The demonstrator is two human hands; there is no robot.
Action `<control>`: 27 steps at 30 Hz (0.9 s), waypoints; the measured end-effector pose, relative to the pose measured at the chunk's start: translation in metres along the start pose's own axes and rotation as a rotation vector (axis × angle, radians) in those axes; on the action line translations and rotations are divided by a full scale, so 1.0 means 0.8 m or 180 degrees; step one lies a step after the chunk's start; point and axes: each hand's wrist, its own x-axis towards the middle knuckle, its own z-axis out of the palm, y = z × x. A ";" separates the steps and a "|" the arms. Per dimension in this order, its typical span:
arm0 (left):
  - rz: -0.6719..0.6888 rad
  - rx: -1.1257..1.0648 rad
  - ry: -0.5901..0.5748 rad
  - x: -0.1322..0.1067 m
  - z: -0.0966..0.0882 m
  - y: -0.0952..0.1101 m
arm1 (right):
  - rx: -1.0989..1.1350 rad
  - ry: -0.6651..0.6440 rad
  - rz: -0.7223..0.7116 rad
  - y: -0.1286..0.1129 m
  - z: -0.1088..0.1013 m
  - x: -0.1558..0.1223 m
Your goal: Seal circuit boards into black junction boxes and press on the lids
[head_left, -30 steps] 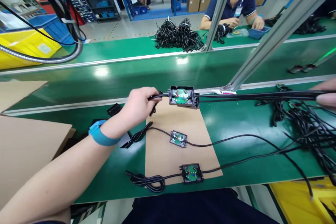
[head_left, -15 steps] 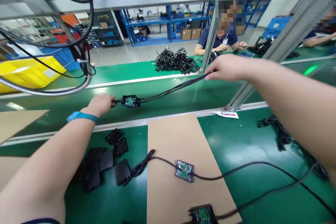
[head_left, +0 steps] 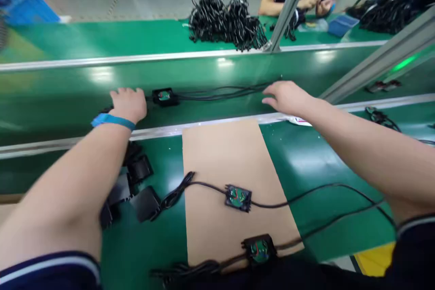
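Note:
A black open case with a green circuit board (head_left: 165,96) lies on the green belt beyond the near bench, with black cables (head_left: 217,96) stretching right from it. Just left of this case, my left hand (head_left: 128,103), in a blue wristband, is over the belt with fingers spread. My right hand (head_left: 284,96) is at the far end of the cables, thumb and fingers apart. On a cardboard sheet (head_left: 220,145) sit a second open case with a board (head_left: 238,197) and a third open case (head_left: 259,250), both with black cables attached.
Several black covers (head_left: 146,204) lie left of the cardboard, partly behind my left forearm. A metal post (head_left: 292,4) rises beyond my right hand. Across the belt are a heap of black cables (head_left: 226,22) and a co-worker's hands (head_left: 316,4).
The wired case and its cables came down onto the belt, and both my hands let go of them. The view has tilted downward.

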 end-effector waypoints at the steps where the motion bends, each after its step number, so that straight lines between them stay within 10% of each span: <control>1: 0.0047 0.0025 0.0212 -0.018 -0.005 0.012 | 0.0322 -0.0210 -0.0251 -0.007 0.003 -0.045; 5: 0.1431 -0.0873 0.0195 -0.138 -0.023 0.090 | 0.1276 -0.1066 -0.0704 -0.038 0.023 -0.236; 9: 0.2751 -0.1009 -0.0511 -0.266 -0.001 0.170 | 0.1300 -0.0814 -0.0481 -0.050 0.072 -0.344; 16: 0.2508 -0.0521 -0.0433 -0.347 -0.015 0.198 | 0.1713 -0.0008 -0.0315 -0.023 0.054 -0.367; 21: 0.2382 -0.0671 -0.0581 -0.422 -0.045 0.196 | 0.1814 -0.0357 -0.0483 -0.017 0.030 -0.399; 27: 0.2548 -0.0752 -0.1052 -0.472 -0.016 0.221 | 0.1751 -0.0451 -0.0474 -0.018 0.100 -0.434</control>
